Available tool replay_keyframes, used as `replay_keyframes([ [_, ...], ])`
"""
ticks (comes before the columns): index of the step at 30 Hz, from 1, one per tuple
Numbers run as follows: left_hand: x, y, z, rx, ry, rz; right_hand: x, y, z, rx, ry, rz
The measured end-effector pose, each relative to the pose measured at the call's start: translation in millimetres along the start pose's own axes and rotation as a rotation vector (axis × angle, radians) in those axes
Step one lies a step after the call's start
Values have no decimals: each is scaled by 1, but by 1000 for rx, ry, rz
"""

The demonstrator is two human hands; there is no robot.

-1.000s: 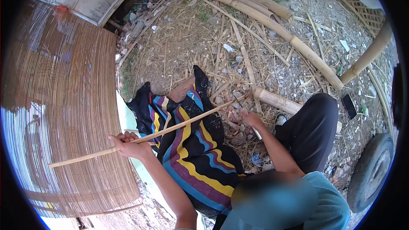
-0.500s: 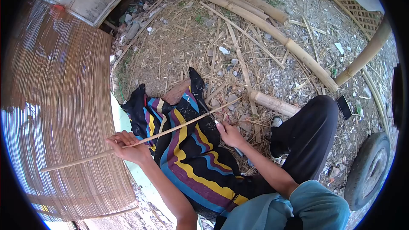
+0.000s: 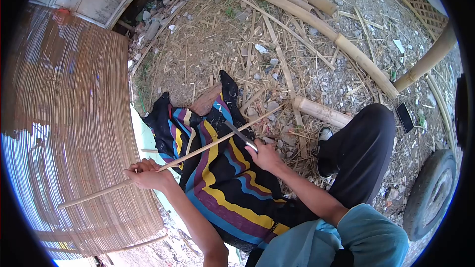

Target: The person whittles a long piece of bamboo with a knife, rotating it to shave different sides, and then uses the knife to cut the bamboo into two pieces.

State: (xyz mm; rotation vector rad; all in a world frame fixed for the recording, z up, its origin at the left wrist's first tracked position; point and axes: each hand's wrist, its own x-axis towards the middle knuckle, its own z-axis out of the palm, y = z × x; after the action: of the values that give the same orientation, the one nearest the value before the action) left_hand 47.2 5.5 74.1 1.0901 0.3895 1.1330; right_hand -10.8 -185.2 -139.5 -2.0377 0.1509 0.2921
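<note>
A long thin bamboo strip (image 3: 213, 144) runs slantwise over a striped cloth (image 3: 232, 207) of black, yellow, blue and purple, which lies over the person's lap. My left hand (image 3: 148, 174) is closed around the strip near its lower left part. My right hand (image 3: 264, 157) is wrapped round the handle of a knife (image 3: 240, 135). The knife's blade points up and left and crosses the strip near its upper right part; whether they touch is hard to tell. A reddish brick (image 3: 206, 100) shows just beyond the cloth.
A bamboo blind (image 3: 94, 118) stands on the left. Several bamboo poles (image 3: 316, 34) lie across the littered ground at the top right. A shorter bamboo piece (image 3: 324, 112) is beside the right knee. A phone (image 3: 404, 117) and a tyre (image 3: 430, 195) are at the right.
The knife has swung so its blade points further left. The strip and my left hand have shifted slightly right. My right hand has moved only a little.
</note>
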Motion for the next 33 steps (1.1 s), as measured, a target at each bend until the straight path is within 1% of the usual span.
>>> replay_keyframes([
  [2, -1, 4, -3, 24, 15, -2, 15, 37, 11, 28, 87, 147],
  [3, -5, 4, -2, 10, 31, 30, 17, 51, 6, 19, 120, 185],
  [4, -8, 3, 1, -7, 39, 58, 20, 63, -5, 87, 103, 106],
  [6, -11, 4, 6, -4, 26, 42, 19, 68, -14, 59, -8, 208],
  [7, -11, 4, 5, 10, 0, 47, 14, 66, -9, 55, -12, 221],
  [9, -7, 1, 4, 9, -15, 54, 14, 50, 11, 138, 107, 144],
  [10, -5, 0, 4, 7, -15, 56, 13, 38, 18, 153, 121, 45],
  [12, -2, -1, 1, -58, -33, 38, 2, 12, 12, 206, 44, -9],
  [13, -2, -1, 0, -54, -30, 35, 2, 7, 12, 152, 35, -17],
  [15, -1, 0, -3, -112, -183, -15, 11, 23, 15, 165, 63, -8],
  [16, -1, 0, -7, -100, -176, -17, 14, 36, 18, 185, 86, 3],
  [17, 0, 0, -8, -107, -157, -35, 24, 55, 18, 218, 70, 128],
  [18, 1, 0, -8, -117, -141, -51, 27, 52, 0, 94, -4, 164],
  [20, 4, -2, -3, -124, -148, -47, 33, 59, 2, 119, 35, 83],
  [21, 4, -2, -4, -121, -149, -49, 30, 56, 4, 121, 31, 88],
  [23, 0, -1, -6, -105, -127, -51, 29, 46, 5, 57, 20, 158],
  [24, 1, -1, -1, -109, -122, -49, 26, 35, -1, 58, 29, 145],
  [26, -4, 2, 3, -115, -135, -38, 7, 9, -9, 144, -5, 9],
  [27, -6, 4, 2, -105, -133, -29, 2, -1, -7, 139, -65, 25],
  [28, -8, 4, 1, -102, -124, -21, -2, -9, -4, 148, -66, -15],
  [30, -6, 2, -1, -109, -141, -35, -1, -7, 8, 193, -23, -33],
  [31, -5, 3, 1, -94, -96, -28, 3, 0, 9, 133, 13, -34],
  [32, -5, 2, 3, -80, -51, -21, 10, 14, 10, 74, 49, -35],
  [33, -5, 2, 4, -77, -53, -19, 23, 42, 26, 144, 133, -28],
])
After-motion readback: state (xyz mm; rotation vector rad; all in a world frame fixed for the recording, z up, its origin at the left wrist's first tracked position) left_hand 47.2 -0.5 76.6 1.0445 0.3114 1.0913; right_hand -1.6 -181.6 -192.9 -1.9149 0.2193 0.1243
